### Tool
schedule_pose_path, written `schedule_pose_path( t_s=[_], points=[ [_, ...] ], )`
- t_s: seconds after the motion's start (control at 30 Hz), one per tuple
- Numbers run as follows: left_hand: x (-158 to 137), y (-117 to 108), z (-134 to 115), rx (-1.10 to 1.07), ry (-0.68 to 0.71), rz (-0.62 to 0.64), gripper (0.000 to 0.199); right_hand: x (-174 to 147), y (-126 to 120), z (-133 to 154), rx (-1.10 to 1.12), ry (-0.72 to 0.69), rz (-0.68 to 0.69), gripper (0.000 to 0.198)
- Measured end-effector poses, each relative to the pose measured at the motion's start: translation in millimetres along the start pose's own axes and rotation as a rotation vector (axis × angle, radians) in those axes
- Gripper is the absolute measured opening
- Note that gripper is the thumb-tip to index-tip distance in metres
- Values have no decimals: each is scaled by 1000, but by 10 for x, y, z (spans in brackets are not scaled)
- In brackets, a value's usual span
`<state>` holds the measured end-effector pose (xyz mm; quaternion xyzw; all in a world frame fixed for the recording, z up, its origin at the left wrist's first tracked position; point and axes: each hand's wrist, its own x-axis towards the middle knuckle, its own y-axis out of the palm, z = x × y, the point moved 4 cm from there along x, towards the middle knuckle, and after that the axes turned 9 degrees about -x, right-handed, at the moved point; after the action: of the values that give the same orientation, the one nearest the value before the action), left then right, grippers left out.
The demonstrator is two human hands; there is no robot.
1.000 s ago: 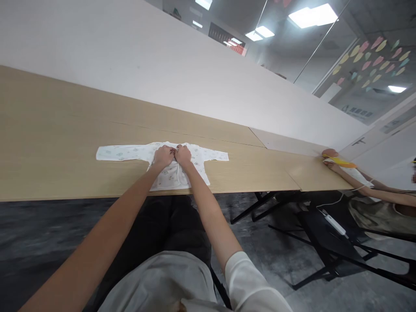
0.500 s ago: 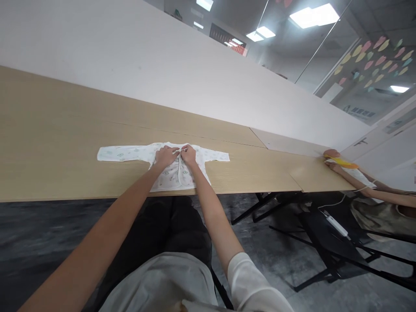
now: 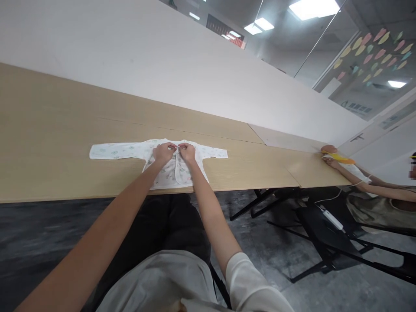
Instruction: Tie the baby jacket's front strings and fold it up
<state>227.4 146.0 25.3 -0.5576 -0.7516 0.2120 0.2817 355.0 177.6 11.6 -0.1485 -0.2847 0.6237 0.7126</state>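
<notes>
A small white baby shirt [image 3: 169,174] with a faint coloured print lies on the wooden table [image 3: 58,112], both sleeves stretched out sideways. My left hand [image 3: 164,152] pinches its front opening just below the neckline. Close beside it, my right hand [image 3: 187,152] pinches the other edge of the same opening, fingertips almost meeting. Whatever small fastening or tie sits between the fingers is too small to make out. Below the hands the overlapping front edge runs down to the hem near the table's front edge.
At the far right a co-worker's hands [image 3: 332,163] are on a doll-like figure with a yellow piece [image 3: 341,159] and white cloth. A black folding chair [image 3: 328,229] bearing a white power strip [image 3: 333,220] stands right of me. A white partition [image 3: 195,82] borders the table's back.
My left fingers have curled from lying flatter on the cloth into a pinch at the opening. My right hand stays pinched nearby. The view has shifted slightly.
</notes>
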Motion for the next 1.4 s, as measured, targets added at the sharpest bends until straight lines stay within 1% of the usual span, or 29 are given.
schedule_pose_path(
  t_s=[0.17, 0.37, 0.53, 0.7, 0.8, 1.0, 1.3, 1.4],
  points=[
    [-11, -20, -16, -32, -12, 19, 28, -11, 4, 31, 40, -48, 47, 20],
    [-21, -26, -33, -4, -34, 48, 30, -54, -35, 77, 45, -52, 64, 18],
    [-10, -24, -23, 15, -27, 40, 33, -99, -61, 115, 50, -51, 83, 22],
    [-12, -23, -15, 8, -7, 11, 32, -81, -40, 98, 93, 34, 93, 28],
    [-26, -35, -24, 2, -4, 5, 32, -41, -12, 91, 144, 58, 119, 30],
    [-49, -55, -55, 16, -11, 39, 33, -6, -10, 126, 253, 114, 209, 23],
    [-47, -54, -46, 42, 4, 50, 35, 15, -71, 185, 269, 234, 319, 25],
    [-42, -50, -36, 32, 5, 47, 36, 4, -107, 219, 247, 267, 310, 25]
  ],
)
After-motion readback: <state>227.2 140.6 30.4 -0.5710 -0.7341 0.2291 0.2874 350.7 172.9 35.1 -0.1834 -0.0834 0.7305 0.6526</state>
